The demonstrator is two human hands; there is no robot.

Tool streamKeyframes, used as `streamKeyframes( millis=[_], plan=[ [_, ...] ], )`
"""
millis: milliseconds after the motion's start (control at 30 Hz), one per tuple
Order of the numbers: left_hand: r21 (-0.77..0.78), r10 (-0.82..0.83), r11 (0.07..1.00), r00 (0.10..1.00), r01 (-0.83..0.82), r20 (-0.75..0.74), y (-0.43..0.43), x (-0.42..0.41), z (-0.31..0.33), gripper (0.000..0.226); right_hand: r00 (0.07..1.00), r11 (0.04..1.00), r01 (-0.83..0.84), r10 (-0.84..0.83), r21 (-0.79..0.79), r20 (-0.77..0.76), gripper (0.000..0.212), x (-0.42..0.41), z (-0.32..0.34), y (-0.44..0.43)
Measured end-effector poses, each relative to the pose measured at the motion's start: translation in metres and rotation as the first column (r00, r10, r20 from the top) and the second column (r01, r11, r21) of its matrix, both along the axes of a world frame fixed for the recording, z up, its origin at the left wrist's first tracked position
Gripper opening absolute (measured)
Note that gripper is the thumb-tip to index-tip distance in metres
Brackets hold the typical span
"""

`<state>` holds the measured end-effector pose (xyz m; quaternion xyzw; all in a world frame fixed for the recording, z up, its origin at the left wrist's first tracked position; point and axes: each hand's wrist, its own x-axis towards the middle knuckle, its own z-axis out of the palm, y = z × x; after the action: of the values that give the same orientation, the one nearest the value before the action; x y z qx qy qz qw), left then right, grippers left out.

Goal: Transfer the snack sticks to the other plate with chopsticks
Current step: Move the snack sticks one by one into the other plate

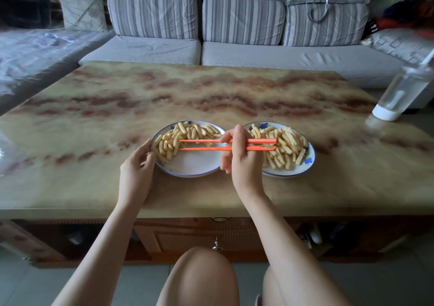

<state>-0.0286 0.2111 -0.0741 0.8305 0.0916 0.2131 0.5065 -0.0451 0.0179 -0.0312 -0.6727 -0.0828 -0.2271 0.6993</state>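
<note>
Two white plates with blue rims stand side by side on the marble-patterned table. The left plate (192,164) has pale yellow snack sticks (171,139) heaped on its far and left parts; its near part is bare. The right plate (303,170) also holds a heap of snack sticks (287,146). My right hand (239,157) grips a pair of orange chopsticks (202,144) between the plates. Their tips point left and lie slightly apart over the left plate's sticks. No stick is visibly pinched between them. My left hand (138,167) holds the left plate's left rim.
A clear bottle with a white base (397,96) stands at the table's right edge. A grey striped sofa (234,52) runs behind the table. The table's front edge (211,211) is near my knees (202,277), with a wooden drawer below.
</note>
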Motion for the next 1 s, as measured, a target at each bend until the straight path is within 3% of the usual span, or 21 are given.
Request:
streamKeyframes(
  millis=[167,467,1000],
  plan=[
    [-0.005,0.000,1.000,1.000,0.000,-0.002,0.001,0.001,-0.001,0.039,1.000,0.999,0.001,-0.001,-0.051,-0.016,0.044,0.001,-0.001,0.004],
    [0.003,-0.003,1.000,1.000,0.003,0.001,0.001,0.001,-0.001,0.039,0.991,0.993,0.101,-0.095,0.058,-0.096,0.046,0.001,0.002,0.000],
    [-0.008,0.002,1.000,1.000,-0.002,-0.003,0.001,0.003,-0.003,0.039,0.973,0.954,0.229,-0.226,0.192,-0.040,0.046,-0.024,0.020,-0.047]
  ],
)
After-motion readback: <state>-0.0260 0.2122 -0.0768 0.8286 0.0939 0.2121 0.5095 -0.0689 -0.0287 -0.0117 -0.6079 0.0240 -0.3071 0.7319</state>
